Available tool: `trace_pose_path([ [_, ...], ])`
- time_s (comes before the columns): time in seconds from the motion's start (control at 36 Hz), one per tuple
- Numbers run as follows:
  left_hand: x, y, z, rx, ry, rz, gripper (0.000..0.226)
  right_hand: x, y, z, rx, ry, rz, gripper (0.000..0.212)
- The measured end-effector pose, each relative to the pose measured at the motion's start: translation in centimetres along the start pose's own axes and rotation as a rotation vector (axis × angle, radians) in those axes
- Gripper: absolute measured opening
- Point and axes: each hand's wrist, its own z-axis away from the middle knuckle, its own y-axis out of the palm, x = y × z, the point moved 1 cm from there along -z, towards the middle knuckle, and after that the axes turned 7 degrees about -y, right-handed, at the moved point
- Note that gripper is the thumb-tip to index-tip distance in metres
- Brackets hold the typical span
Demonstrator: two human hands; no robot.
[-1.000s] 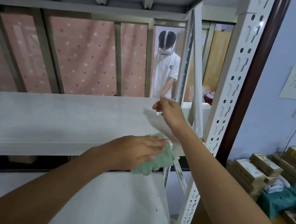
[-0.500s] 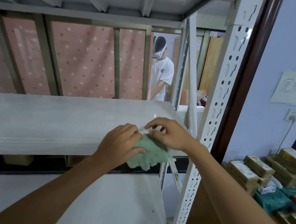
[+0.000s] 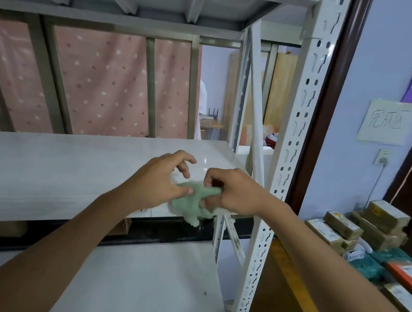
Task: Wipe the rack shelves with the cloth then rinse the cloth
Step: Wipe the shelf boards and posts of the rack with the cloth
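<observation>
A crumpled green cloth [image 3: 191, 204] lies at the front right corner of the white middle rack shelf [image 3: 65, 170], partly hanging over its edge. My right hand [image 3: 234, 192] grips a bunch of the cloth with curled fingers. My left hand [image 3: 159, 181] is just left of it, thumb against the cloth, its other fingers loosely curled and lifted off it. A lower white shelf [image 3: 142, 280] sits beneath.
A white perforated rack post [image 3: 291, 142] and diagonal brace [image 3: 255, 98] stand right of my hands. Stacked boxes [image 3: 366, 225] sit on a surface at the right. A pink dotted curtain [image 3: 103, 80] hangs behind the rack. A person's white sleeve [image 3: 201, 106] shows behind it.
My right hand came down from the shelf's back corner onto the cloth and took hold of it. My left hand lifted its fingers off the cloth. The person behind moved mostly out of sight.
</observation>
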Motion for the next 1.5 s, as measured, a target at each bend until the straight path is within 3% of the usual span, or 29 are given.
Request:
trace_pose_path([
  [0.25,0.2,1.1,0.0,-0.056,0.056,-0.053,0.043,-0.7,-1.4,0.0,-0.042,0.197,-0.05,0.039],
  [0.33,0.5,1.2,0.1,-0.102,0.083,-0.024,0.038,-0.7,-1.5,0.3,0.06,0.193,-0.273,0.043],
  [0.42,0.5,1.3,0.2,-0.113,0.083,0.01,0.028,-0.8,-1.5,0.5,0.096,0.198,-0.108,0.04],
  [0.5,0.3,1.5,0.4,-0.094,0.068,0.018,0.019,-0.9,-1.5,0.7,0.102,0.173,-0.195,0.04],
  [0.58,0.0,1.7,0.3,-0.066,0.032,0.076,0.003,-0.9,-1.4,0.8,0.067,0.176,-0.023,0.034],
  [0.69,0.4,2.5,0.3,-0.06,0.01,-0.016,0.005,-1.5,-2.0,0.6,-0.074,0.224,-0.093,0.031],
  [0.83,0.7,4.7,1.0,-0.111,0.098,-0.249,0.02,-2.5,-1.5,0.5,-0.177,0.344,0.388,0.023],
  [0.94,0.6,5.8,0.9,-0.21,0.187,-0.342,0.02,-2.2,-0.5,0.2,-0.186,0.353,0.641,0.009],
  [1.03,0.9,6.0,0.8,-0.283,0.239,-0.371,0.02,-1.9,-0.2,-0.3,-0.106,0.358,0.813,0.022],
  [1.19,1.2,6.0,0.9,-0.334,0.34,-0.388,0.021,-2.5,-0.5,-0.9,0.11,0.425,0.455,0.021],
  [1.31,2.0,6.0,1.4,-0.384,0.399,-0.411,0.035,-2.9,0.1,-1.1,0.094,0.482,0.472,0.041],
  [1.5,4.2,3.7,3.1,-0.47,0.441,-0.499,0.034,-3.0,0.9,-3.0,0.059,0.646,0.514,0.027],
])
